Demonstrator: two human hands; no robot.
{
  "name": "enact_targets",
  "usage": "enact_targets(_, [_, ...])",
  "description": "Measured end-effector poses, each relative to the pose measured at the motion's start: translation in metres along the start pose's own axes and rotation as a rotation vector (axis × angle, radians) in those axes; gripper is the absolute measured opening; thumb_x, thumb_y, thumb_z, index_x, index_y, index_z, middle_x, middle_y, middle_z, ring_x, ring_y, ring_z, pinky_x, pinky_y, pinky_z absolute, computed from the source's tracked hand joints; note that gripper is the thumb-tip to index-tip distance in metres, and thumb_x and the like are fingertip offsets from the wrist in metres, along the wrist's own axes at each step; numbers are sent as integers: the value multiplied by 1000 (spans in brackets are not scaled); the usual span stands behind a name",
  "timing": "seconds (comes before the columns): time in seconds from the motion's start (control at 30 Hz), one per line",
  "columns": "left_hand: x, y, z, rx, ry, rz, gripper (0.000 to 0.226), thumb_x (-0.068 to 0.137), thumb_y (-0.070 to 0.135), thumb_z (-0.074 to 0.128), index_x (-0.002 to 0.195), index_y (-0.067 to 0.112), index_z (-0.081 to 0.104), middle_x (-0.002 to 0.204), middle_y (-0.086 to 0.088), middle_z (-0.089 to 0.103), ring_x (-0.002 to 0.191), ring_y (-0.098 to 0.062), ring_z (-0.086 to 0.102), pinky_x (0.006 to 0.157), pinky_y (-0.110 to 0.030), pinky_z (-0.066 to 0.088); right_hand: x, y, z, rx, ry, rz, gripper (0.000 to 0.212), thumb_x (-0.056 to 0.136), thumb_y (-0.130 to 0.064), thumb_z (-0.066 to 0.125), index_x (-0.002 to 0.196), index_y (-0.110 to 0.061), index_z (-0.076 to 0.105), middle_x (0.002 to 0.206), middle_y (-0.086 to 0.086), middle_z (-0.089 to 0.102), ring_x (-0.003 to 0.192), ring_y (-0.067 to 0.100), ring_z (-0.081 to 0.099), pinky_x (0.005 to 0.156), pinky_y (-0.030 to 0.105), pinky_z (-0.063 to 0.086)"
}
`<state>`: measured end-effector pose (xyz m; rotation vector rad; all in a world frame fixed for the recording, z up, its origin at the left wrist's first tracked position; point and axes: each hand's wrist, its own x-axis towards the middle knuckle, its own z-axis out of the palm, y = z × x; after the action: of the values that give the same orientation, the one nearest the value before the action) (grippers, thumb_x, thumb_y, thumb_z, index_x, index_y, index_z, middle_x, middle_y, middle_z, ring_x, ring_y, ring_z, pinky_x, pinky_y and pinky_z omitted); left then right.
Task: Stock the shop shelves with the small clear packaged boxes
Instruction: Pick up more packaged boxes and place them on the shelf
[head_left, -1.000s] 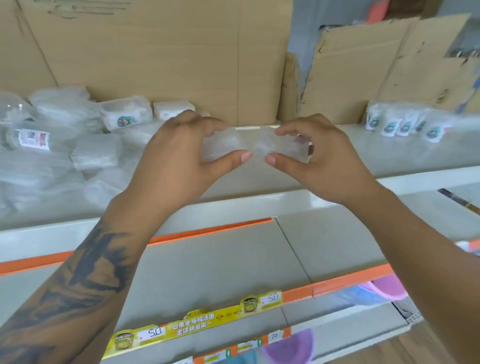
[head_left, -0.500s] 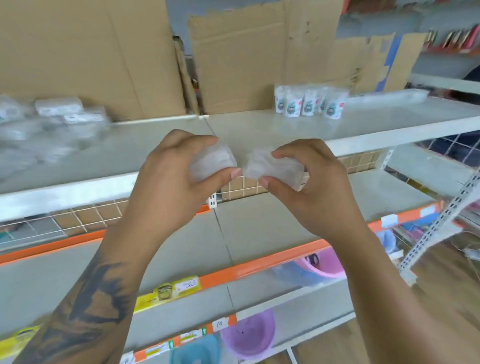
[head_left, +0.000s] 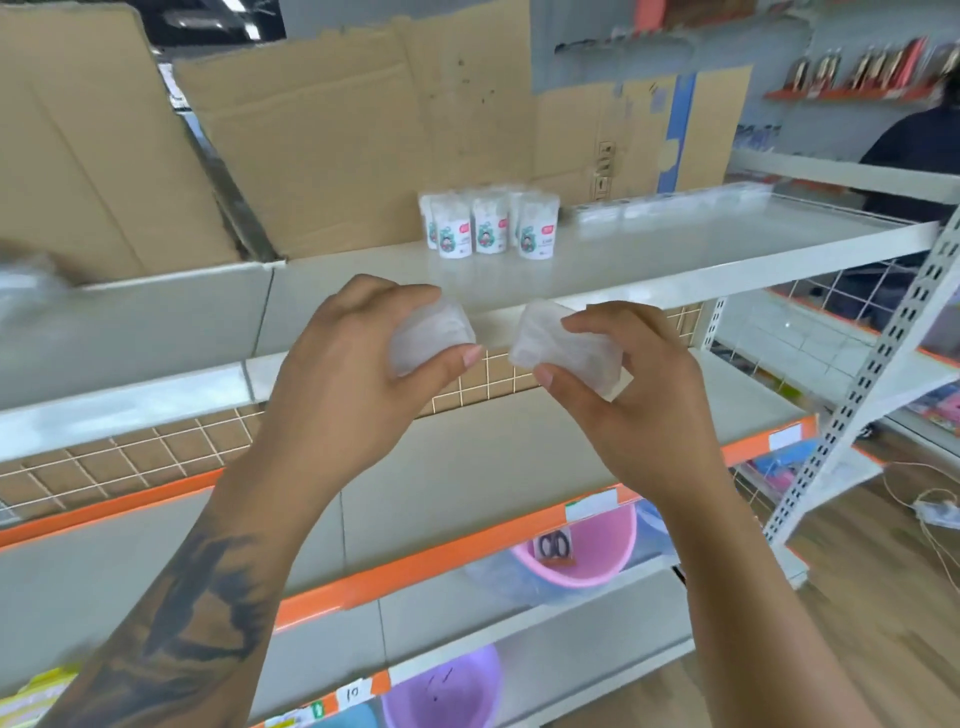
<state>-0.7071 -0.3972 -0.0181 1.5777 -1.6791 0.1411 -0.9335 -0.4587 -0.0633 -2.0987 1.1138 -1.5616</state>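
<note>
While the left hand (head_left: 358, 374) is curling its fingers and thumb round one small clear frosted plastic box (head_left: 431, 338), the right hand (head_left: 639, 410) is pinching a second small clear box (head_left: 563, 351) of the same kind, so each grip is closing on its own box. Both boxes are looking milky and translucent, rectangular with rounded corners, and their contents are too blurred to make out. They are hanging slightly apart in the air, just in front of the front edge of the pale grey metal upper shelf (head_left: 675, 260). On that shelf, further back, a cluster of white labelled cylindrical packs (head_left: 491, 226) is standing upright before brown cardboard sheets (head_left: 363, 130).
</note>
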Motion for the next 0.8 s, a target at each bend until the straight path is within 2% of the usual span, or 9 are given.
enact_targets(0.1, [33, 19, 30, 20, 5, 38, 62, 84, 70, 67, 133, 32, 65, 129, 9, 60, 123, -16, 56, 103, -35, 46, 20, 29, -21, -60, 1, 12, 38, 82, -30, 84, 116, -26, 68, 120, -8, 58, 108, -5, 54, 93, 16, 45])
enact_targets(0.2, [67, 41, 64, 20, -26, 55, 65, 83, 74, 62, 134, 34, 64, 131, 8, 58, 125, -18, 56, 101, -40, 49, 51, 59, -44, -121, 6, 5, 37, 82, -32, 84, 115, -28, 68, 120, -8, 59, 106, -4, 55, 89, 8, 39])
enact_targets(0.47, [147, 69, 136, 104, -126, -14, 67, 83, 75, 53, 138, 39, 58, 138, 13, 54, 125, -15, 53, 96, -38, 47, 158, 137, -84, -170, -55, -11, 37, 82, -36, 84, 115, -31, 68, 120, -13, 59, 111, 1, 58, 97, 29, 50])
enact_targets(0.63, [190, 86, 165, 221, -214, -30, 73, 84, 77, 48, 145, 38, 50, 140, 13, 52, 127, -16, 52, 97, -38, 47, 219, 182, -89, -184, -171, 21, 42, 81, -43, 83, 118, -34, 67, 120, -16, 57, 112, 1, 56, 100, 29, 50])
enact_targets(0.8, [225, 106, 198, 294, -355, -53, 72, 87, 76, 49, 146, 34, 50, 141, 12, 50, 131, -16, 49, 103, -39, 45, 271, 224, -107, -250, -326, 40, 44, 78, -45, 83, 117, -36, 65, 119, -7, 57, 104, 4, 55, 90, 18, 42])
